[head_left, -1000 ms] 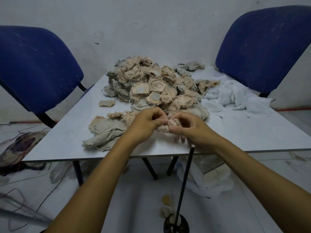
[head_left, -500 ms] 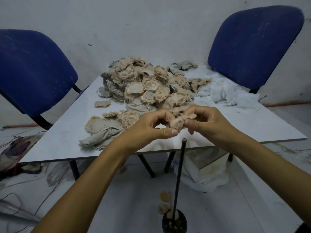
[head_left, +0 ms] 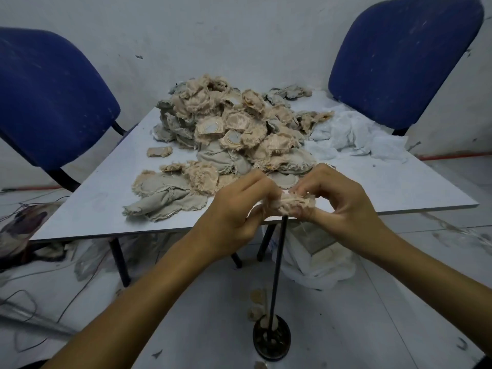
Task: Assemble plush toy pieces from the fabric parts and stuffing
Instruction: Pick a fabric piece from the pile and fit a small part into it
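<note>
Head view: both hands work one fabric piece [head_left: 292, 203] over the rod [head_left: 277, 270].

Left hand [head_left: 237, 209] and right hand [head_left: 338, 201] pinch the frayed piece w/ curled fingers, just above the rod tip, probably to push it onto the rod for turning it. Behind the rod, on the table [head_left: 399, 187], lies the fabric pile [head_left: 234, 131]; white stuffing [head_left: 354, 134] is right of the pile.
</note>
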A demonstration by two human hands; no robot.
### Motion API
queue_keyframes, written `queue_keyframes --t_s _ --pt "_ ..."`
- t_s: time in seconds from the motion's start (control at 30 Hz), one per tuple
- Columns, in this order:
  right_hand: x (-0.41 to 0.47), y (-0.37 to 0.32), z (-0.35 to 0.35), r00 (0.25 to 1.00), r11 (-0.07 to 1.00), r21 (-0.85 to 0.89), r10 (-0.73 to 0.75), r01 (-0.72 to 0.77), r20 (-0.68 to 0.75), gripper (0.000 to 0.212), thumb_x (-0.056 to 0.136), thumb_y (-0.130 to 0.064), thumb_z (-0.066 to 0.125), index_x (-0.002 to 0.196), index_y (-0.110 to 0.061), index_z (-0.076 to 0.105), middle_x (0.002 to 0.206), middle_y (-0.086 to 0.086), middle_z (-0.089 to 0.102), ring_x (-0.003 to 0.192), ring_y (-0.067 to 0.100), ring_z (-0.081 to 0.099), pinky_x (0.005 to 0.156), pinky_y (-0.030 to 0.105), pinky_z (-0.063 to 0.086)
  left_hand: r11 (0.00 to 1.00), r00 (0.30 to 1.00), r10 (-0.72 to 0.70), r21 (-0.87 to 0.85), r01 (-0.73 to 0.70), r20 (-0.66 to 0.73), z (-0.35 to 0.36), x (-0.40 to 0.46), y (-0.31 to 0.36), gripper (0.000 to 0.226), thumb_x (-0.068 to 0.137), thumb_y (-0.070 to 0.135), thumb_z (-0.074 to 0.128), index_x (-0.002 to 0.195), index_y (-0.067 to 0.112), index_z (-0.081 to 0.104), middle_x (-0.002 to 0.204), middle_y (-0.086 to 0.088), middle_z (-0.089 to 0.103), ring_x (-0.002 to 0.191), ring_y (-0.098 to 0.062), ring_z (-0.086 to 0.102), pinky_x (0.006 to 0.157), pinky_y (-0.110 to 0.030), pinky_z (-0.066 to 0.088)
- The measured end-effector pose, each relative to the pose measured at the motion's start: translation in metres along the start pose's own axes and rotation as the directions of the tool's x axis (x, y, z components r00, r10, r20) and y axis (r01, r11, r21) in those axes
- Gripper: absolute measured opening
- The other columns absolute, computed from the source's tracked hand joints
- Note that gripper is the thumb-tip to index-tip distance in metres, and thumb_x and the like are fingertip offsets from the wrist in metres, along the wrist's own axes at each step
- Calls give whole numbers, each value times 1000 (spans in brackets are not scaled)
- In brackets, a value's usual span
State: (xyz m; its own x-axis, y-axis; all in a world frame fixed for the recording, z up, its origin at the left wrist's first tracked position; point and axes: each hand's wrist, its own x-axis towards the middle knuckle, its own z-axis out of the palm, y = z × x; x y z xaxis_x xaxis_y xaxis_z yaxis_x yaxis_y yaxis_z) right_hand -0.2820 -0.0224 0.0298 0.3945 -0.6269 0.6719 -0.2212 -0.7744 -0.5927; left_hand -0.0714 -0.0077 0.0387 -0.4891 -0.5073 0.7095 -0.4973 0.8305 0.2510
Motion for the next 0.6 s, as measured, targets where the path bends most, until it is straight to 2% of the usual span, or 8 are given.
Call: queue_keyframes --t_s 0.07,0.13,0.2,0.3,0.37,0.43,0.53,0.6 --pt "-5 2 5 998 994 -99 -57 53 -38 16 84 -18 75 84 -7 65 83 -12 57 78 4 56 67 18 46 997 999 43 58 -44 8 4 -5 1 11 82 -14 63 87 -5 60 84 -15 56 71 -29 52 59 -41 45" --pt "-12 6 11 993 981 -178 -96 84 -62 11 84 -8 72 83 -4 62 80 -18 48 73 -3 49 67 9 38 990 995 100 104 -99 -2 10 -10 2 10 87 -7 61 94 0 58 82 -18 54 64 -33 49 52 -43 43" --pt "-18 8 16 983 956 -253 -171 150 -60 10 86 -6 68 89 -8 58 78 -12 45 70 -1 41 65 11 34 973 988 153 177 -147 -22 16 -14 5 13 92 0 58 102 7 53 78 -19 54 59 -31 47 46 -39 42" --pt "-20 11 18 946 878 -379 -325 293 -20 13 92 -10 59 100 -16 51 74 7 50 66 15 43 57 23 35 943 979 195 285 -173 -51 25 -21 6 6 98 7 55 103 5 59 73 -17 54 56 -27 47 43 -34 42" --pt "-22 13 20 933 849 -416 -359 325 -3 15 93 -10 58 104 -16 50 75 13 53 66 21 47 53 29 39 942 982 184 292 -163 -48 28 -24 5 7 98 7 56 105 7 55 78 -19 58 61 -28 52 46 -34 46" --pt "-25 14 22 933 843 -418 -357 338 36 17 94 -10 58 108 -15 51 81 14 56 72 20 50 58 27 44 946 984 173 284 -158 -29 29 -28 1 9 96 6 58 105 5 56 85 -21 61 67 -30 57 50 -36 49" --pt "-31 16 23 940 841 -425 -332 335 82 17 92 -8 61 106 -11 52 88 13 58 79 16 49 66 24 44 967 988 154 207 -151 1 31 -37 -3 20 96 11 55 90 -4 67 90 -23 60 73 -33 57 58 -38 49" --pt "-33 17 22 946 863 -389 -310 321 92 15 89 -5 65 102 -6 58 89 12 59 79 18 51 67 26 44 999 998 47 18 -47 -36 35 -41 1 21 94 15 52 84 -2 61 86 -16 55 73 -28 51 62 -37 44"
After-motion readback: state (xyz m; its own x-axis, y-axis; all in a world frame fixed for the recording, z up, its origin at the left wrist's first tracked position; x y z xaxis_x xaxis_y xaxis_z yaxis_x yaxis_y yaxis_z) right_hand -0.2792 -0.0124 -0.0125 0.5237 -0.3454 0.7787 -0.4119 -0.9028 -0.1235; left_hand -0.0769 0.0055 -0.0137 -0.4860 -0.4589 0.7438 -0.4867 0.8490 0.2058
